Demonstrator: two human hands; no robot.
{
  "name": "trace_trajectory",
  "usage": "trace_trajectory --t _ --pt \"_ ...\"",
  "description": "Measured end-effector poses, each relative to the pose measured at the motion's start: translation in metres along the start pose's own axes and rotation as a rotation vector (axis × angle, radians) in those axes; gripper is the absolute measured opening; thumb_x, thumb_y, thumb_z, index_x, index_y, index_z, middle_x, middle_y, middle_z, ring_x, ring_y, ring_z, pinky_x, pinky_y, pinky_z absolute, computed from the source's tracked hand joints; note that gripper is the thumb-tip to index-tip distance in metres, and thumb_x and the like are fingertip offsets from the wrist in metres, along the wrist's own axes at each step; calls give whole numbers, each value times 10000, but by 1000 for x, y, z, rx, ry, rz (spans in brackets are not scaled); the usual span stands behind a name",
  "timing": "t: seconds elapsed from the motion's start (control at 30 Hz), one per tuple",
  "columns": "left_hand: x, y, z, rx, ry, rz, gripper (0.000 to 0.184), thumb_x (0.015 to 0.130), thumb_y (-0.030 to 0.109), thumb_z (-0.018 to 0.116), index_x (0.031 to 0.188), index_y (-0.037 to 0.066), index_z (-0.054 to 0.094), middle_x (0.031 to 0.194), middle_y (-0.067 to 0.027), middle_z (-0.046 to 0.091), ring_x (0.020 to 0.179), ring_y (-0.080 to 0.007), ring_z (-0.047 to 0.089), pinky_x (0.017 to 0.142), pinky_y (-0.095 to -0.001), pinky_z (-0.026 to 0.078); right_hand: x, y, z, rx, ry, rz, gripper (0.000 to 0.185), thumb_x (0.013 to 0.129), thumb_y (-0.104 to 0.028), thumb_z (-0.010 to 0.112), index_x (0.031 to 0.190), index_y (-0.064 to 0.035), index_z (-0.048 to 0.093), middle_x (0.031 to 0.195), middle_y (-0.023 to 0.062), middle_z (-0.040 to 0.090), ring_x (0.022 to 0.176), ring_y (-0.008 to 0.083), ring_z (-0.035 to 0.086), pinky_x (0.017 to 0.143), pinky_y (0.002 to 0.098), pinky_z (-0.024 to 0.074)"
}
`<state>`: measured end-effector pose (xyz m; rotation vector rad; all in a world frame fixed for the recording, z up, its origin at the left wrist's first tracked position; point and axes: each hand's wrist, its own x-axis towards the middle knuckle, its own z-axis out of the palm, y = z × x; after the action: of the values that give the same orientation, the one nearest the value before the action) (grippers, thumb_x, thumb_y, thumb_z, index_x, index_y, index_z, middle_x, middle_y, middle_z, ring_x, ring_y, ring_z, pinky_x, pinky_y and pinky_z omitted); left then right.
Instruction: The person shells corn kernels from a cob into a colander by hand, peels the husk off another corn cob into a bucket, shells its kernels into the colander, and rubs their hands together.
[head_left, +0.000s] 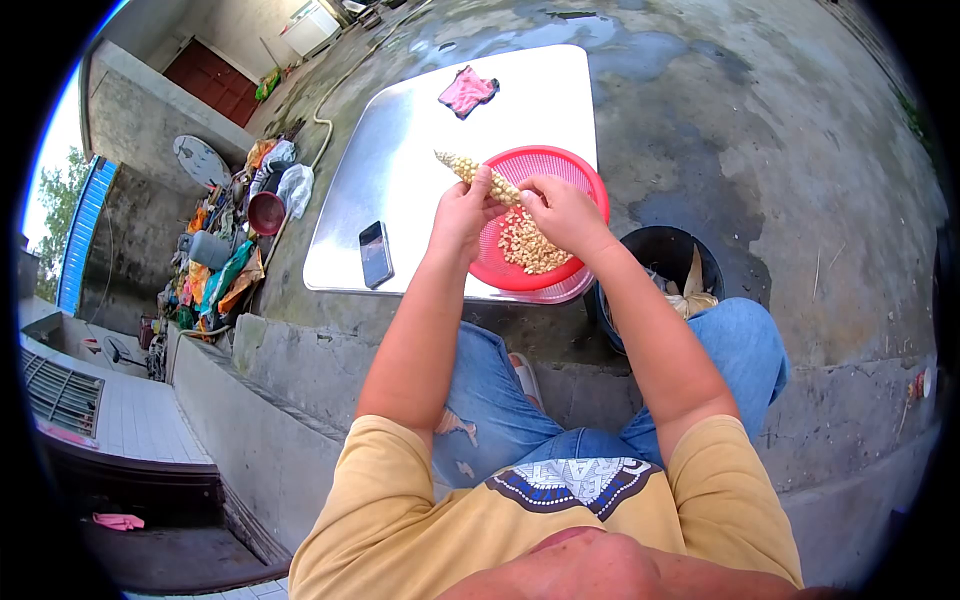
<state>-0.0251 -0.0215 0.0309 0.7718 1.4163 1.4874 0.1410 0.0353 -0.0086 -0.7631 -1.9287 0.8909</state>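
Note:
A pale ear of corn is held slantwise above a red plastic basket. My left hand is closed round the middle of the ear, thumb on top. At the ear's lower right end, my right hand has its fingers bent and pressed against the corn. Loose corn kernels lie heaped in the basket below both hands. The basket stands at the right front part of a shiny white table.
A phone lies at the table's left front, and a pink cloth at its far side. By my right knee stands a black bucket with corn husks. Piled bags and containers line the left wall.

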Motion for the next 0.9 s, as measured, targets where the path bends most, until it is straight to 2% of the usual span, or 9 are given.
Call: trace_trajectory --t 0.17,0.27,0.37,0.57,0.67,0.9 --pt "-5 5 4 25 -14 12 424 1059 341 604 1203 -57 594 1061 -127 679 953 -207 666 862 -357 560 2 -5 -5 -1 -31 47 176 935 -167 655 1005 -8 677 862 136 721 775 275 707 704 400 549" --pt "-3 -1 4 73 -35 38 422 1067 334 587 1204 -65 590 1069 -130 682 954 -207 676 859 -352 561 2 -15 -8 -70 -83 137 155 905 -169 682 956 -23 663 865 131 723 758 281 708 695 408 552" --pt "-3 -4 6 130 -39 62 412 1081 323 558 1203 -70 587 1072 -133 686 944 -207 683 862 -355 562 -2 -19 -3 -166 -54 133 133 886 -169 641 920 -41 647 873 189 717 820 398 697 735 515 543" --pt "-2 -8 7 139 -40 51 401 1094 314 527 1202 -67 590 1059 -132 690 919 -207 687 868 -356 560 -6 -18 4 -269 59 -25 105 860 -139 613 900 -44 633 841 195 698 819 410 683 725 547 522" --pt "3 -10 0 113 -95 12 407 1090 320 536 1191 -70 593 1058 -138 692 925 -213 688 866 -361 563 -6 -19 -1 -176 18 17 114 870 -149 611 897 -43 643 869 199 702 835 403 686 736 535 528" --pt "-5 1 4 118 -65 14 429 1079 335 560 1175 -82 595 1059 -151 697 926 -222 687 868 -378 564 -1 -20 -14 -57 -103 43 190 935 -222 622 929 -35 657 888 212 701 855 407 686 749 516 531"
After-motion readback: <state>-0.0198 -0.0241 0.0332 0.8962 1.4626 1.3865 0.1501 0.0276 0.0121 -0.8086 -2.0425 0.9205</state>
